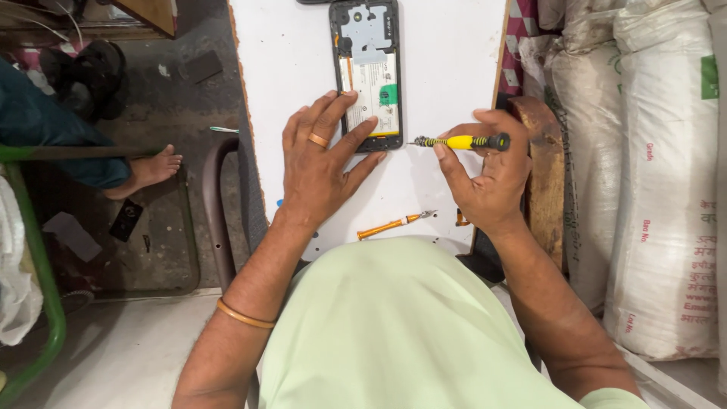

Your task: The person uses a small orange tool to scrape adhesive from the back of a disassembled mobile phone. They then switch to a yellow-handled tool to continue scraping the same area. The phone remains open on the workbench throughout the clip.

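Note:
An opened phone point(369, 45) with its back cover off lies on a white board point(447, 68), battery and inner parts showing. My left hand point(322, 163), wearing a ring, rests flat with its fingers on the phone's lower left edge. My right hand point(488, 170) holds a yellow and black screwdriver point(462, 142) level, its tip pointing left at the phone's bottom right corner.
An orange screwdriver point(394, 224) lies on the board near my lap. White woven sacks point(666, 189) stand at the right beside a wooden piece point(541, 167). Another person's bare foot point(151, 170) is on the floor at the left, by a green metal frame point(30, 250).

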